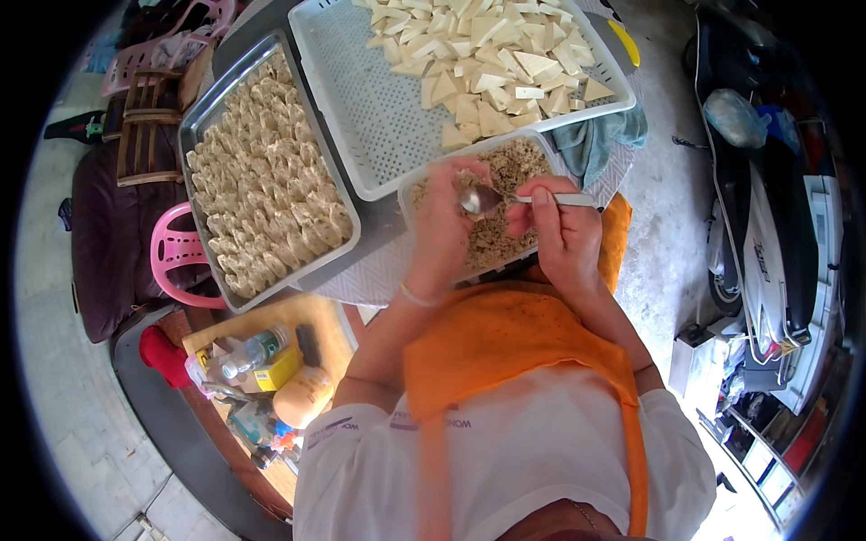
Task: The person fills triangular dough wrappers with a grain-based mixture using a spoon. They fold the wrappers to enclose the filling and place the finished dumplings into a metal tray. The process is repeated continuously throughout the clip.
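My right hand (565,223) grips the pale handle of a metal spoon (482,199). The spoon's bowl is against the fingers of my left hand (443,223), which is curled and blurred; whether it holds a piece is hidden. Both hands are over a white plastic tub (547,145) of crumbly brown minced filling (497,243). Beyond the tub, a white perforated tray (358,122) bears a heap of pale triangular pieces (500,67) that look like tofu. To the left, a metal tray (270,40) is packed with rows of filled pieces (264,176).
A grey-green cloth (595,145) lies at the table's right edge, and a yellow-handled tool (624,42) farther back. At left are a pink plastic chair (179,253) and a wooden surface (321,321) with a plastic bottle (260,348). A motor scooter (771,250) stands at right.
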`<action>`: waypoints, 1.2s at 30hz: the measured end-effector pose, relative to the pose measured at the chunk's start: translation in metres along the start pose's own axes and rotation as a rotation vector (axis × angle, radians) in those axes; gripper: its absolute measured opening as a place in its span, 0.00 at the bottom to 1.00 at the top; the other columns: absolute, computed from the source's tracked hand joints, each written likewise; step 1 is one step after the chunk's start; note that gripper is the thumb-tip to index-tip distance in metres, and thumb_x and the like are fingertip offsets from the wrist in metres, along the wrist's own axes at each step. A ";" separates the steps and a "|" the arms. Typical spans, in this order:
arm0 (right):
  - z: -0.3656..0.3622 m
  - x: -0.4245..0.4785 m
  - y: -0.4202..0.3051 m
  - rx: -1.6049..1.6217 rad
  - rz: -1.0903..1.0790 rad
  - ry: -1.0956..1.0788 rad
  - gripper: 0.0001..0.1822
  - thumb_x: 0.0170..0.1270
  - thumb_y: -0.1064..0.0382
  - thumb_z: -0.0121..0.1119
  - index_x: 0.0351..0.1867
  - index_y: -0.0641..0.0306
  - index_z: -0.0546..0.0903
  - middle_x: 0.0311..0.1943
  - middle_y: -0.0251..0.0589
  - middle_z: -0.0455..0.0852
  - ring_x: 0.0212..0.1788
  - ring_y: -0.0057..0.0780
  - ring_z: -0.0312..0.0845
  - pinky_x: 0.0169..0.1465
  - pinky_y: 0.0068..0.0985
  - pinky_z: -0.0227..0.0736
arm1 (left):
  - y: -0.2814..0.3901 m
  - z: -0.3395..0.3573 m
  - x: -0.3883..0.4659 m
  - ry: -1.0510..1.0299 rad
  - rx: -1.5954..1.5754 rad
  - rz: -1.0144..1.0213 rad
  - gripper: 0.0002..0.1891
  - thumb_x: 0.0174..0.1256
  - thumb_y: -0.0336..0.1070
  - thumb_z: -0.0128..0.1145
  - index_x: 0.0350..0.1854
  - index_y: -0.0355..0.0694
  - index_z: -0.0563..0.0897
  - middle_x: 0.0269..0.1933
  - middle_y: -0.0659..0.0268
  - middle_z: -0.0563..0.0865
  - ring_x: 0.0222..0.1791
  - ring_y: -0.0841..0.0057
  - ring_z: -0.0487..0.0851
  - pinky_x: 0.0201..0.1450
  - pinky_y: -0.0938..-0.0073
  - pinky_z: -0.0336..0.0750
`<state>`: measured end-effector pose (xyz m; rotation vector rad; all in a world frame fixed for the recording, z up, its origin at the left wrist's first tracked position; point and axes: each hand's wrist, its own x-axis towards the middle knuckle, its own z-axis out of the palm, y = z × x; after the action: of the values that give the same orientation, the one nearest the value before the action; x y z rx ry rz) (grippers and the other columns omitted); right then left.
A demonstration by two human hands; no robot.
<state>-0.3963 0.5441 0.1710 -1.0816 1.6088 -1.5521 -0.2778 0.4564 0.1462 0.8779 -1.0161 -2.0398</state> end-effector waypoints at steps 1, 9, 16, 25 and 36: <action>-0.001 -0.001 0.002 -0.065 0.016 -0.012 0.09 0.72 0.67 0.46 0.39 0.72 0.76 0.26 0.40 0.82 0.24 0.20 0.79 0.29 0.18 0.75 | 0.000 0.000 0.000 0.005 -0.014 0.003 0.27 0.76 0.59 0.24 0.44 0.42 0.72 0.43 0.67 0.77 0.43 0.77 0.75 0.45 0.72 0.71; -0.035 0.001 0.004 0.263 0.081 0.195 0.11 0.73 0.64 0.44 0.40 0.69 0.76 0.24 0.41 0.81 0.21 0.22 0.78 0.28 0.19 0.75 | 0.006 -0.017 0.006 -0.120 -0.180 -0.070 0.24 0.76 0.51 0.40 0.21 0.42 0.70 0.18 0.69 0.72 0.15 0.82 0.67 0.14 0.81 0.58; -0.043 -0.006 0.008 0.139 0.132 0.204 0.10 0.73 0.65 0.45 0.39 0.70 0.76 0.24 0.40 0.82 0.21 0.21 0.77 0.28 0.18 0.75 | 0.004 -0.006 0.001 -0.097 -0.083 -0.054 0.22 0.75 0.44 0.41 0.18 0.42 0.68 0.13 0.68 0.67 0.10 0.81 0.63 0.11 0.80 0.54; -0.022 -0.004 0.010 0.367 0.348 0.042 0.11 0.72 0.63 0.46 0.39 0.70 0.77 0.24 0.42 0.83 0.21 0.23 0.79 0.27 0.19 0.76 | 0.002 0.007 0.003 -0.186 0.512 0.439 0.12 0.74 0.39 0.41 0.47 0.36 0.72 0.46 0.59 0.81 0.45 0.73 0.78 0.39 0.74 0.77; -0.031 0.009 0.003 0.209 0.145 0.149 0.11 0.74 0.63 0.45 0.40 0.68 0.76 0.25 0.40 0.83 0.23 0.21 0.79 0.30 0.18 0.76 | 0.016 -0.007 -0.009 -0.157 0.555 0.186 0.10 0.71 0.33 0.48 0.50 0.38 0.76 0.38 0.69 0.76 0.32 0.86 0.74 0.32 0.87 0.72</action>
<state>-0.4284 0.5503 0.1713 -0.7371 1.5428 -1.6920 -0.2625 0.4536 0.1591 0.8579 -1.7320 -1.7104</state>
